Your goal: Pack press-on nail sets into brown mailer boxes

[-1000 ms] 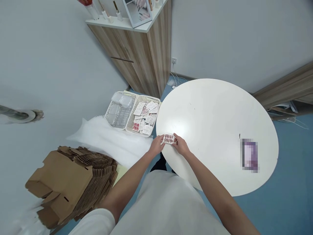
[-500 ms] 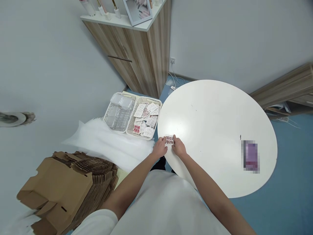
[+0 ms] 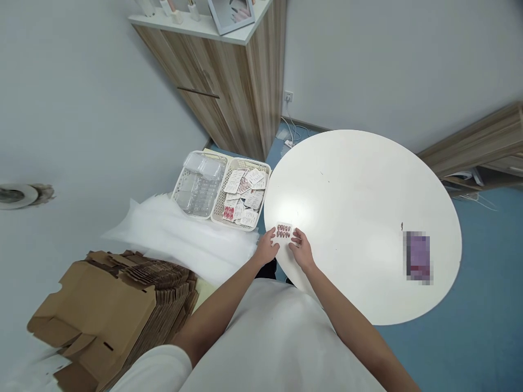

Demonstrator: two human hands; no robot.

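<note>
A small white card of press-on nails point(image 3: 283, 232), with two rows of dark red glossy nails, lies near the left edge of the white round table point(image 3: 359, 196). My left hand point(image 3: 266, 248) is at the card's left side, thumb and fingers apart, fingertips close to its edge; whether they touch it I cannot tell. On the other side, my right hand point(image 3: 302, 250) has its fingers spread and curved beside the card, holding nothing.
Left of the table, one white basket point(image 3: 255, 226) holds many nail cards and another basket point(image 3: 175, 191) holds clear plastic boxes. White foam sheets point(image 3: 183, 234) and stacked flat cardboard boxes point(image 3: 102, 310) lie nearer. A blurred purple item point(image 3: 419, 256) sits on the table's right.
My fingers have moved off the nail card, so more of it shows between my hands. My right hand has shifted slightly right and opened. The view has tilted a little.
</note>
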